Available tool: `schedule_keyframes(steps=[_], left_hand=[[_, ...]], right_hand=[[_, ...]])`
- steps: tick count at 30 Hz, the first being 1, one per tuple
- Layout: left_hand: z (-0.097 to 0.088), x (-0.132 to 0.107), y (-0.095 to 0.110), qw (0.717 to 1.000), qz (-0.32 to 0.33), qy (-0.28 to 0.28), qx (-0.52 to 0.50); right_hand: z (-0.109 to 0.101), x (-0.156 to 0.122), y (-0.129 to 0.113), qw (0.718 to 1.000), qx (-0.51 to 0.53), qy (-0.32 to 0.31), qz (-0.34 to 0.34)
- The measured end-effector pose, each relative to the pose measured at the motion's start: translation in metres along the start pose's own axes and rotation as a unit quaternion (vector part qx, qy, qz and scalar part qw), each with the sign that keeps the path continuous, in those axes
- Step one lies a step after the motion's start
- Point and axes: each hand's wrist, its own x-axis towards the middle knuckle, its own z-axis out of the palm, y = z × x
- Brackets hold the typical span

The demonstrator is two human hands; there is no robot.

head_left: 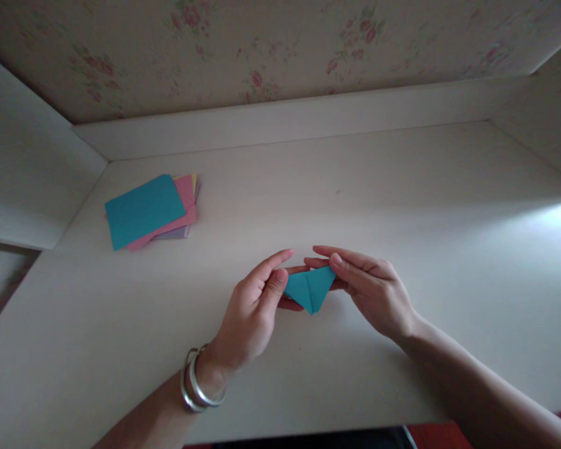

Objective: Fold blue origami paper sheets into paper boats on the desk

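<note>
A small piece of folded blue paper (310, 289), shaped like a downward-pointing triangle with a crease down its middle, is held above the white table. My left hand (257, 305) pinches its left corner, thumb in front and fingers behind. At the right corner, my right hand (371, 284) grips it with the thumb on top and the other fingers partly behind. Both index fingers stretch out past the paper's upper edge. The paper's back side is hidden. Two silver bangles (199, 381) circle my left wrist.
A stack of coloured paper (144, 211), blue on top with pink, yellow and purple sheets below, lies at the back left of the white table (355, 386). A white ledge (285, 121) and flowered wallpaper (280, 50) stand behind. Bright light falls from the right.
</note>
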Motion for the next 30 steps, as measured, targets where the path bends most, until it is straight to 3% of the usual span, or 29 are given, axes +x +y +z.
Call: schedule_keyframes(steps=[6, 10, 12, 20, 26, 30], left_hand=[[-0.001, -0.002, -0.003, 0.992, 0.066, 0.015, 0.105], [-0.002, -0.004, -0.004, 0.955, 0.168, 0.005, 0.246], [-0.001, -0.003, -0.003, 0.946, 0.184, 0.001, 0.266], [-0.011, 0.001, 0.009, 0.984, 0.067, -0.018, 0.162], [-0.012, 0.001, 0.01, 0.955, 0.103, 0.016, 0.278], [-0.012, 0.002, 0.009, 0.957, 0.096, 0.029, 0.272]], right_hand=[[0.004, -0.001, 0.002, 0.995, -0.092, -0.013, -0.04], [0.005, 0.001, 0.001, 0.987, -0.156, 0.008, -0.042], [0.002, 0.001, -0.001, 0.983, -0.173, 0.023, -0.054], [-0.011, 0.005, 0.001, 0.984, -0.149, 0.068, -0.069], [-0.004, 0.005, -0.001, 0.989, -0.134, 0.04, -0.045], [-0.001, 0.004, -0.003, 0.985, -0.171, 0.027, -0.025]])
